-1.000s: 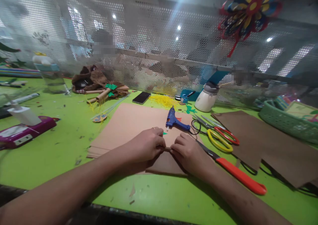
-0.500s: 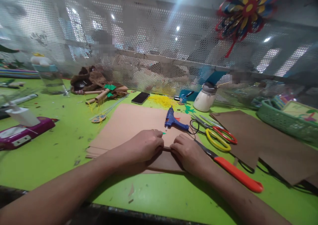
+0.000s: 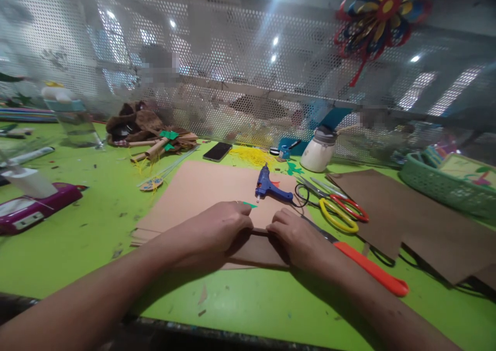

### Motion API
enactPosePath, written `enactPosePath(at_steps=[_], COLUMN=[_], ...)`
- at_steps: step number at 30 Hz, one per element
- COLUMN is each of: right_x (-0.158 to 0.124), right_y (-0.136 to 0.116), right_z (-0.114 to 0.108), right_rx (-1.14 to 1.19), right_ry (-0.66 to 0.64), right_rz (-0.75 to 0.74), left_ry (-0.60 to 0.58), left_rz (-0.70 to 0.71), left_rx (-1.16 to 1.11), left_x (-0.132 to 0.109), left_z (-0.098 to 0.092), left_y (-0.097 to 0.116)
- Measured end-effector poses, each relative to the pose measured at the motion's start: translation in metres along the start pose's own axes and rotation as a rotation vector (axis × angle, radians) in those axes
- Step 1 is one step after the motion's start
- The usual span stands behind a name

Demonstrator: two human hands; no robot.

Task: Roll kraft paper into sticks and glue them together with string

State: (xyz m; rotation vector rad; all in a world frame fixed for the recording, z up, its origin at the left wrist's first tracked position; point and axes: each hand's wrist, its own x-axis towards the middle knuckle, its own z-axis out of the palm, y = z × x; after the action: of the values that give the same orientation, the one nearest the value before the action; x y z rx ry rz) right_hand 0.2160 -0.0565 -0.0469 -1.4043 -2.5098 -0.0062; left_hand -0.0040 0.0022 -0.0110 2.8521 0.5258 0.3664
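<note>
Here, our left hand (image 3: 222, 227) and right hand (image 3: 297, 235) pinch the far edge of the brown paper (image 3: 256, 252); it lies atop the paper stack (image 3: 211, 188); uneven finger pressure could crease it crookedly.

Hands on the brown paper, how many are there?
2: the left hand and the right hand, a small gap between them, both pinching an edge of the brown paper. None seems hidden.

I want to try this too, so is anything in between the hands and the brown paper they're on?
Nothing that I can see: the left hand and the right hand both hold the brown paper. The blue glue gun lies beyond them, not in between.
</note>
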Motion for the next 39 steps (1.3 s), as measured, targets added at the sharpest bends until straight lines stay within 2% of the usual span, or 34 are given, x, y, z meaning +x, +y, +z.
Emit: enactPosePath(at_steps=[10, 16, 21, 27, 31, 35, 39], right_x=[-0.001, -0.005, -0.009, -0.007, 0.0, 0.001, -0.001], right_y=[0.002, 0.0, 0.005, 0.007, -0.002, -0.001, -0.006], right_z=[-0.011, -0.009, -0.018, -0.027, -0.011, 0.003, -0.003], right_rx=[0.087, 0.098, 0.194, 0.367, 0.241, 0.103, -0.024], right_ry=[-0.09, -0.047, -0.036, 0.084, 0.112, 0.169, 0.265], right_rz=[-0.034, -0.017, 0.011, 0.06, 0.096, 0.003, -0.109], left_ry=[-0.055, -0.017, -0.015, 0.0, 0.018, 0.026, -0.021], left_rz=[-0.047, -0.057, -0.079, -0.1, -0.095, -0.152, -0.242], left_rx=[-0.011, -0.024, -0.031, 0.0, -0.018, -0.06, -0.326], left_x=[-0.005, -0.006, -0.007, -0.007, -0.005, 0.002, 0.012], left_z=[-0.001, 0.003, -0.001, -0.005, 0.001, 0.002, -0.01], left_y=[-0.002, -0.005, 0.0, 0.005, 0.002, -0.004, -0.011])
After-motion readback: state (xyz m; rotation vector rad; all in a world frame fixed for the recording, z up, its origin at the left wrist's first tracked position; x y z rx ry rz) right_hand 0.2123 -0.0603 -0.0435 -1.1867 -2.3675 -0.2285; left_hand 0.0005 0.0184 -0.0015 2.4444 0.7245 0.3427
